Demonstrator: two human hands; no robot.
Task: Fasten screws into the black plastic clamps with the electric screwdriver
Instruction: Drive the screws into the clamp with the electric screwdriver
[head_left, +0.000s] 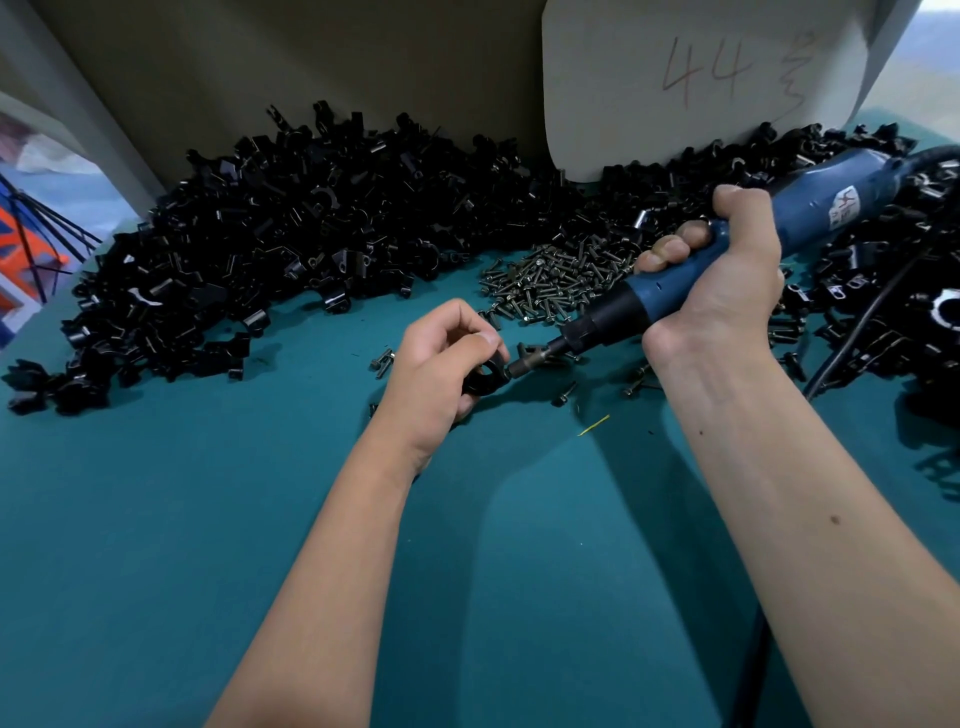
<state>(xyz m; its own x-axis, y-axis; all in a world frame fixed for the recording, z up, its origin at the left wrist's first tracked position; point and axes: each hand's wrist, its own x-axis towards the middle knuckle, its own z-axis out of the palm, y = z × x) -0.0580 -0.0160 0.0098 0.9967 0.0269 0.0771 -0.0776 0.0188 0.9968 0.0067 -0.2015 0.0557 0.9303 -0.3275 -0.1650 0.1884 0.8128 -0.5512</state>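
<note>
While the bit meets the screw: both hands work at the centre of the frame, just above the green bench (208, 519).
Left fingers: the fingers (467, 332) of the left hand (436, 364) curl round one black clamp (480, 376) and pinch it, its screw ear turned right toward the tool, probably so the hole faces the bit.
Right fingers: the right hand (711, 280) wraps closed round the blue electric screwdriver (675, 280); the grip sits low on the barrel, which likely gives steadier aim.
Tool angle: the screwdriver slants from upper right down to centre, its bit tip (519, 368) at the clamp's ear. A screw seems to sit on the tip, though it is too small to be sure.
Stage, as I judge it: a screw is being driven or is just about to be.
Counts in hand: one clamp, one screwdriver.
Screw pile (561, 275): one heap just above the hands, too many to count, kept within easy reach.
Stray screws: roughly half a dozen loose ones lie near the hands.
Clamp heap (291, 223): hundreds, banked from left to far right.
Cable (862, 317): one black lead at right.
Card (701, 78): one, upper right, marked 44.
</note>
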